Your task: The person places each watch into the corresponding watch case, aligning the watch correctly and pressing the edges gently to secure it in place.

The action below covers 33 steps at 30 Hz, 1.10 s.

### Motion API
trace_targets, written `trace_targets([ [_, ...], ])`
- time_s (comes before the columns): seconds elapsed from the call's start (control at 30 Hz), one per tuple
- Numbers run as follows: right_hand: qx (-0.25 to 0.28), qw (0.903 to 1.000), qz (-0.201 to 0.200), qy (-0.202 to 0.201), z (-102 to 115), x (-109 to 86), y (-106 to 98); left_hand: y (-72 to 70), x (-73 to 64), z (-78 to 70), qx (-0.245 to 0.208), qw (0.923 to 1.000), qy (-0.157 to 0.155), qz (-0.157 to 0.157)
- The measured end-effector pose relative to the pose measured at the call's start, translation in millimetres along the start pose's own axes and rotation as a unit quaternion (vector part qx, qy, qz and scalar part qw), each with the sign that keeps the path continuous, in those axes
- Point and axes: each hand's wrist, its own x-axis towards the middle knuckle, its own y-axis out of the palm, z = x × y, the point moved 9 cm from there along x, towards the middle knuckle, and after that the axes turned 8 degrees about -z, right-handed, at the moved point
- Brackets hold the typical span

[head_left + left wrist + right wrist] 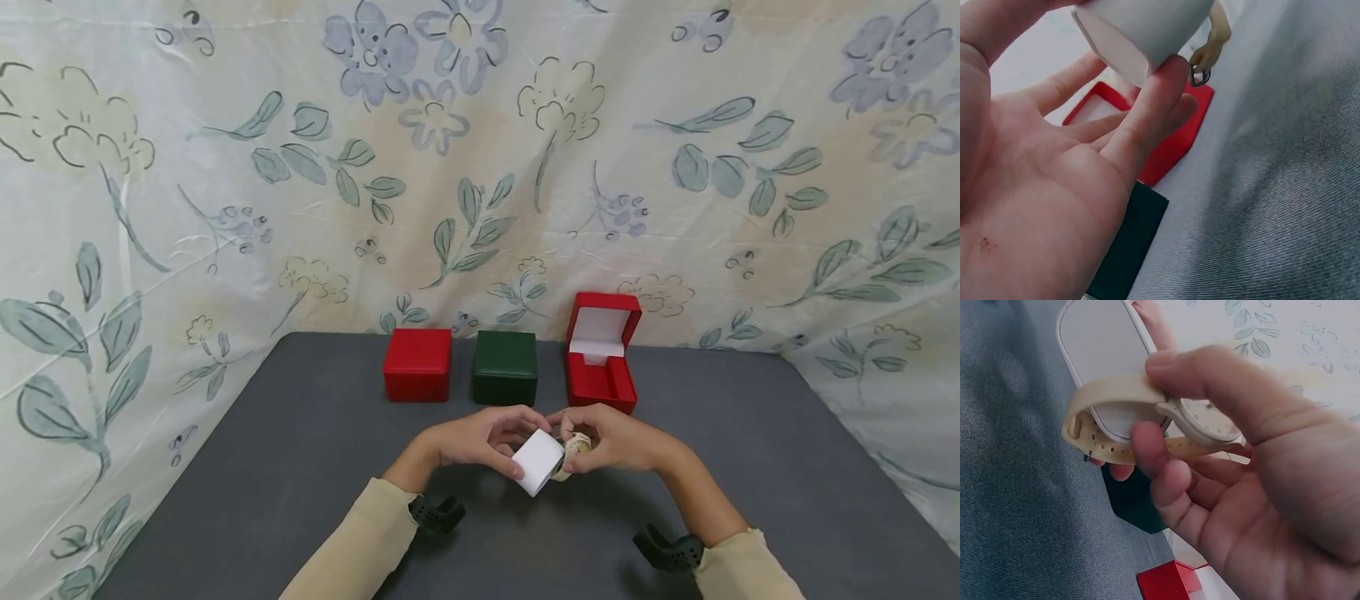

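My left hand [480, 437] grips a white watch cushion [537, 463] between thumb and fingers, over the grey table. A cream wristwatch [577, 447] is pinched in my right hand [622, 437], just right of the cushion. In the right wrist view the watch's strap [1107, 394] forms a loop, with the thumb on the strap near the round dial [1210, 419]. The cushion's flat oval end [1107, 344] lies behind that loop, overlapped by it. A metal buckle [1200, 76] hangs beside the cushion in the left wrist view.
Behind the hands stand a closed red box [417, 367], a closed dark green box [504, 368] and an open red box [602, 367] with a white-lined lid. They line the back of the grey table [315, 467], before a floral cloth [450, 192].
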Motion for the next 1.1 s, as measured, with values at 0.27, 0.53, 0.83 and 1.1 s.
trace_targets([
  [0.27,0.024,0.9993,0.015,-0.022,2.0,3.7,3.7,5.4,1.6,0.3,-0.051,0.9986,0.009,0.01],
  [0.53,0.088,0.9924,-0.077,-0.038,-1.8,10.0,-9.6,-15.6,3.9,-2.6,-0.014,0.9942,0.032,-0.101],
  [0.83,0.141,0.9672,-0.209,-0.031,-11.6,16.7,-10.2,-52.0,-8.9,-24.4,0.019,0.9653,0.074,-0.25],
  [1.1,0.111,0.9512,-0.287,-0.022,-10.7,22.1,-6.7,-74.5,-22.1,-35.8,0.022,0.9295,0.081,-0.359],
])
